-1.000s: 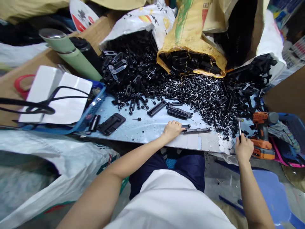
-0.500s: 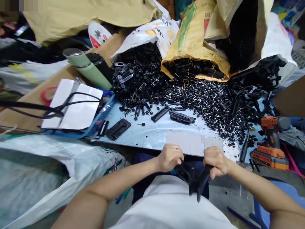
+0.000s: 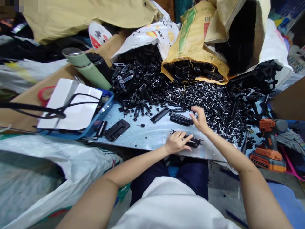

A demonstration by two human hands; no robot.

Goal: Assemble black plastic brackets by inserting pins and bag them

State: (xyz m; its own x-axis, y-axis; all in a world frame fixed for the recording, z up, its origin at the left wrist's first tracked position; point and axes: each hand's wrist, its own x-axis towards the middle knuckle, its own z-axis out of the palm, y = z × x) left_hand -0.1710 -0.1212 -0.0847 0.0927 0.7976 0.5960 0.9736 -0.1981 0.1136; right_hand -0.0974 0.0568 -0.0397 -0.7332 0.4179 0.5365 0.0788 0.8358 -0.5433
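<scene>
A black plastic folding bracket (image 3: 194,142) lies across the near edge of the blue worktop, partly hidden by my left hand (image 3: 176,142). That hand rests on its left part, fingers and thumb spread, a ring on one finger. My right hand (image 3: 200,119) is held above the worktop with fingers apart, nothing visible in it. It is beside another folded black bracket (image 3: 180,119) and the left margin of a large pile of black-headed screws (image 3: 214,108). A long black channel piece (image 3: 160,114) lies to the left of that folded bracket.
Black link pieces (image 3: 133,79) heap up at the back left, before a yellow sack (image 3: 188,38). At right stand an orange cordless drill (image 3: 270,140) and a hammer (image 3: 246,141). A blue basket (image 3: 105,109) and a flat black plate (image 3: 117,129) are on the left.
The black bracket, held in both hands over my lap, is now down on the worktop. My left hand stays on it; my right hand has let go and moved forward toward the screws.
</scene>
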